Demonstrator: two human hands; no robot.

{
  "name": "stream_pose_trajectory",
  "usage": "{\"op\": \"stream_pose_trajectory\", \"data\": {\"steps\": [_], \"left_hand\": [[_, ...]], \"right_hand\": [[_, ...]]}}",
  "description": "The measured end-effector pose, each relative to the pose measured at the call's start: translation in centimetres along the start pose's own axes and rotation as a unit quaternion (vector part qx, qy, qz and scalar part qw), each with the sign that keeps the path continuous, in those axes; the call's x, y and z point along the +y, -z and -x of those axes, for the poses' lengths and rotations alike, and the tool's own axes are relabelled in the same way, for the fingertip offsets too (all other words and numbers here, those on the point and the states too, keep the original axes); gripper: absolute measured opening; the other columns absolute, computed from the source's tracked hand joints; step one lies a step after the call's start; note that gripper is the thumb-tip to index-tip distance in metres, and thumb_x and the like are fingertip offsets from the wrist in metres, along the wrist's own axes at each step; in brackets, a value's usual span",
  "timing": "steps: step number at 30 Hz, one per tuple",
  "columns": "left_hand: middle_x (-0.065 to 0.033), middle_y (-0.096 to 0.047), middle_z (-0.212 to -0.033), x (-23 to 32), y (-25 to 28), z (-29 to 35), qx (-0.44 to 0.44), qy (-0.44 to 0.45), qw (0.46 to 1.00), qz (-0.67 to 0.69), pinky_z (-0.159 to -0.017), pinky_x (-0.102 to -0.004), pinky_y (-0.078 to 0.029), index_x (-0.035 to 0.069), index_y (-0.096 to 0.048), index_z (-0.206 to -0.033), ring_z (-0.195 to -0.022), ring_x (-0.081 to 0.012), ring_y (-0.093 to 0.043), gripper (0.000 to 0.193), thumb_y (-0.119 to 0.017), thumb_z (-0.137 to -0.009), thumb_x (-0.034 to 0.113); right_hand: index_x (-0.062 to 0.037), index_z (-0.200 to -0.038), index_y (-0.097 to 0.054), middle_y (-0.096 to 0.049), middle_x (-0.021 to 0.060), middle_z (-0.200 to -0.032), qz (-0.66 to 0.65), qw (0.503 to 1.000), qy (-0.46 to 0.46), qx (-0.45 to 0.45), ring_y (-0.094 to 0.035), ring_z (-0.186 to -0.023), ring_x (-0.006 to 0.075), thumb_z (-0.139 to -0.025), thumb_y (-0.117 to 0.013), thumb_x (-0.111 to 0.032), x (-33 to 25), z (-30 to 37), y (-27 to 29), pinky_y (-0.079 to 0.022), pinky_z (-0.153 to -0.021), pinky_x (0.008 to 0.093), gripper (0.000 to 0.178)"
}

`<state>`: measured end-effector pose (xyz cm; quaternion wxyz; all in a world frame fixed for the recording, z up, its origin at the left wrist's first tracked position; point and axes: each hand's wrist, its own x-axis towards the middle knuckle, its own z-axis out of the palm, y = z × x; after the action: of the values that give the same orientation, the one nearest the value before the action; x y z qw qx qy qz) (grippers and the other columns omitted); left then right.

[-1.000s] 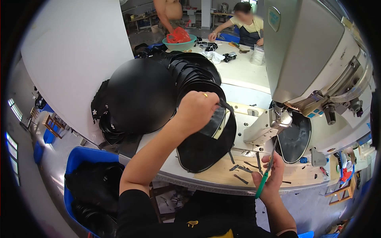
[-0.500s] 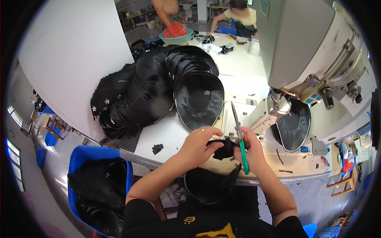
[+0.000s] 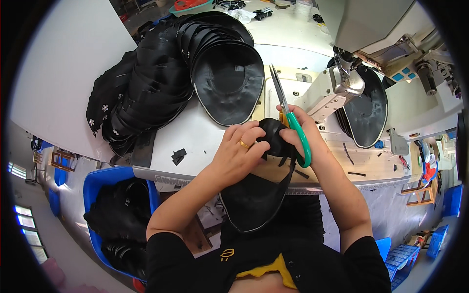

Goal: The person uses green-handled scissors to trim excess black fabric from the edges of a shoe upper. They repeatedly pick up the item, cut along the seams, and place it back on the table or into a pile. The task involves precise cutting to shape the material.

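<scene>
At the front edge of the sewing table, my left hand [image 3: 239, 151] grips the bunched part of a black leather-like piece [image 3: 256, 200], its fingers curled over it. The rest of the piece, rounded with a pale edge, hangs below the table edge in front of my body. My right hand [image 3: 312, 139] has a pair of scissors [image 3: 304, 146] with green handles, the blades pointing up and away. Its fingers also press on the right side of the bunched black part. Partly covered by the hands, the fold between them does not fully show.
A large heap of nested black pieces [image 3: 151, 83] stands at the left. The sewing machine [image 3: 337, 88] rises at the right, beside another stack of black pieces [image 3: 366, 112]. Black scraps [image 3: 179, 156] lie on the table. A blue bin [image 3: 90, 190] of black pieces stands lower left.
The view has tipped down, so the people at the back have left it. My left fingers have curled further over the black piece, and its bunched part shows more between my hands.
</scene>
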<state>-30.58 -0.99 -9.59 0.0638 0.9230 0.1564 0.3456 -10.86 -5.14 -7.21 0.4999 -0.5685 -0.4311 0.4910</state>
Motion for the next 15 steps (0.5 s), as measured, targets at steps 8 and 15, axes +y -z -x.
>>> {"op": "stream_pose_trajectory", "data": {"steps": [8, 15], "left_hand": [[-0.0027, -0.059, -0.101, -1.1, 0.4, 0.3, 0.008, -0.050, 0.996, 0.079, -0.086, -0.0410, -0.041, 0.011, -0.061, -0.087, -0.103, -0.0263, -0.056, 0.032, -0.074, -0.058, 0.008], [-0.0016, -0.057, -0.091, 0.2, 2.3, -0.2, -0.107, -0.070, 0.991, 0.048, -0.074, -0.0322, -0.036, 0.011, -0.057, -0.092, -0.087, -0.0172, -0.057, 0.017, -0.055, -0.075, 0.009]], "right_hand": [[-0.0037, -0.123, -0.052, -0.052, -0.0009, -0.092, 0.020, 0.999, -0.024, -0.008, -0.046, -0.075, 0.0042, -0.074, -0.055, 0.004, -0.8, 0.2, 0.4, -0.040, -0.067, 0.0175, 0.050], [-0.0048, -0.123, -0.050, -0.049, -0.0018, -0.094, 0.018, 0.996, -0.005, -0.086, -0.045, -0.083, 0.0062, -0.073, -0.055, 0.008, -0.8, 0.1, 1.0, -0.040, -0.072, 0.0201, 0.052]]}}
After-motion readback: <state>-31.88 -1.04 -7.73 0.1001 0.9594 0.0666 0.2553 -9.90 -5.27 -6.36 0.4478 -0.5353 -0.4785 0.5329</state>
